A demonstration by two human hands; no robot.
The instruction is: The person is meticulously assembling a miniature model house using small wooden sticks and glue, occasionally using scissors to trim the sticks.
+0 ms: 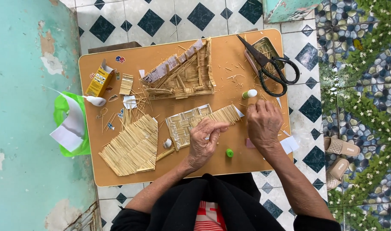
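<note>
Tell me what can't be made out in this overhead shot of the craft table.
- Head view: what the right hand pinches, if anything; its fingers curl over it.
- Head view: the middle of the stick panel, covered by the left hand.
- Head view: the metal tin's contents, partly hidden by the scissors.
- Head view: the small bits beside the yellow box, too small to identify.

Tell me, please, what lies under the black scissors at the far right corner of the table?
The scissors rest across an open metal tin holding thin sticks, on the table. The blades and handles cover part of the tin, so its remaining contents cannot be seen.
</note>
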